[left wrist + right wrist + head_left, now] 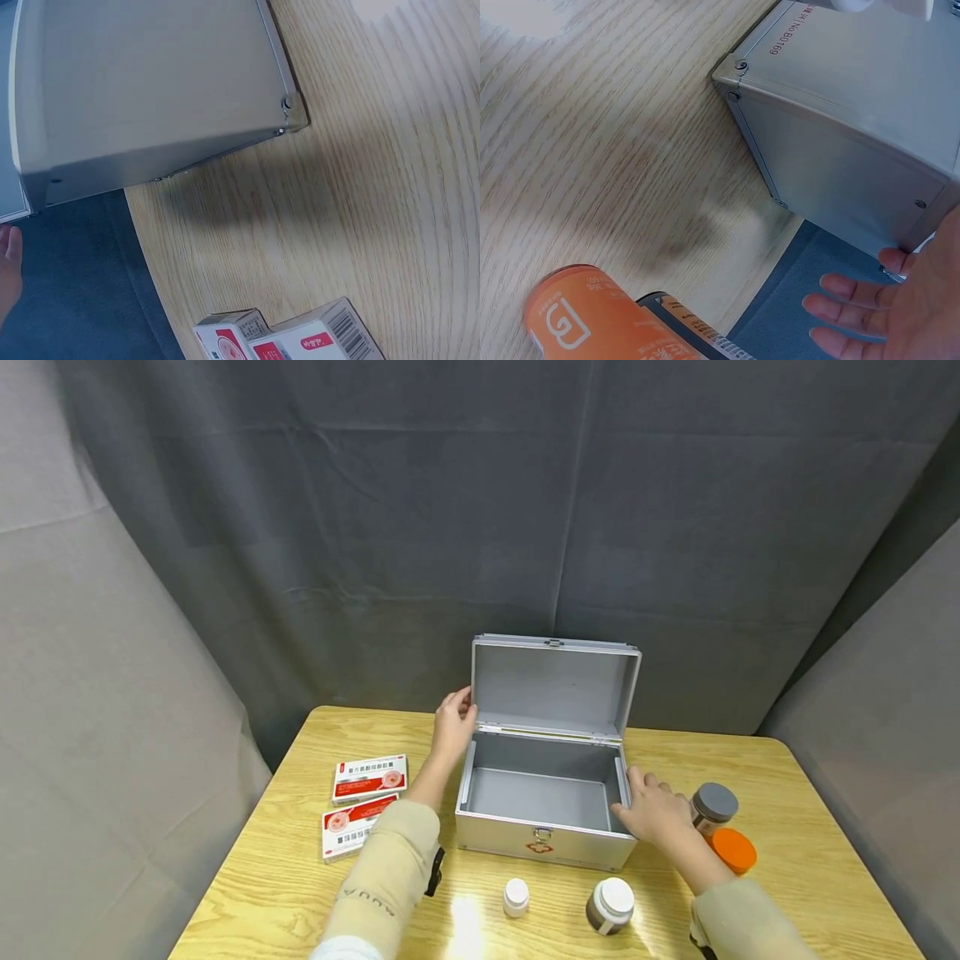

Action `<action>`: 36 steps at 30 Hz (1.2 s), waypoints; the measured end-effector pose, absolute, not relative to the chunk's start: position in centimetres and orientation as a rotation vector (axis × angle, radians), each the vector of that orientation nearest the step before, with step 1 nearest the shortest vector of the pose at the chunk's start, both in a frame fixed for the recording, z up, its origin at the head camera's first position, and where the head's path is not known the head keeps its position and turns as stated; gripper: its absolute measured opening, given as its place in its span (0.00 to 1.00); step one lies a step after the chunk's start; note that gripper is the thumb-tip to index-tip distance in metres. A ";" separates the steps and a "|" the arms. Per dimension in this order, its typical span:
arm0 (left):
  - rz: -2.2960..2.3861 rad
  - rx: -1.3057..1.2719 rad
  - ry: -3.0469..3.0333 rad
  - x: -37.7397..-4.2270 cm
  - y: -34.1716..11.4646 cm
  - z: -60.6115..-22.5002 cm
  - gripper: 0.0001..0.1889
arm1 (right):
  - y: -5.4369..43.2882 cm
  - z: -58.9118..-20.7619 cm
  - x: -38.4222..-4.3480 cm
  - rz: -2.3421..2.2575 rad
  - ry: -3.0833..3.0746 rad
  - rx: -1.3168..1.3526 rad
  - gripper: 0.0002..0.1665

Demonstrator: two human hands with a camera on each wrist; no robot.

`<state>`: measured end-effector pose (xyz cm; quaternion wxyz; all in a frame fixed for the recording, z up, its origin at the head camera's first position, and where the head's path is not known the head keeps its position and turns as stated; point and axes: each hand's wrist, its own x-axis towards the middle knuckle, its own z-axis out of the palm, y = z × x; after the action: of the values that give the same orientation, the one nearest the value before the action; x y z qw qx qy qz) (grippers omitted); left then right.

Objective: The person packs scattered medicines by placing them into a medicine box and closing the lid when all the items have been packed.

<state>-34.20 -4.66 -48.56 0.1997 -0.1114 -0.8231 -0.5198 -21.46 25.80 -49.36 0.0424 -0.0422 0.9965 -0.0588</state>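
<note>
A silver metal case (536, 839) with a red cross emblem stands on the table, its lid (555, 689) raised and its grey inside bare. At the lid's left edge is my left hand (452, 727), its fingertips touching the edge near the hinge side. In the left wrist view only part of that hand (9, 274) shows, beside the lid. My right hand (654, 810) rests against the case's right side, thumb at the rim by the front corner. The right wrist view shows that hand (915, 307) with its fingers spread and extended past the case's side.
Two red-and-white medicine boxes (370, 777) lie at the left, partly behind my left sleeve. A small white bottle (516, 897) and a white-capped jar (611, 906) stand in front of the case. A grey-lidded jar (714, 802) and an orange-lidded bottle (732, 850) stand at the right.
</note>
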 end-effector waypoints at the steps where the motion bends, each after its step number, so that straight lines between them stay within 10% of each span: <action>1: -1.440 -0.327 -2.318 -34.1 -4.8 -48.6 0.20 | 25.8 -49.3 -21.5 -0.181 3.049 -0.131 0.35; 36: -0.376 -0.714 -2.551 -27.5 -14.0 -52.7 0.26 | 26.1 -49.6 -21.0 -0.191 3.035 -0.117 0.40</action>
<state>-27.45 -14.05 -52.73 0.2310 -0.2595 -0.9277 -0.1367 -21.05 26.09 -49.58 0.0493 -0.0383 0.9961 -0.0627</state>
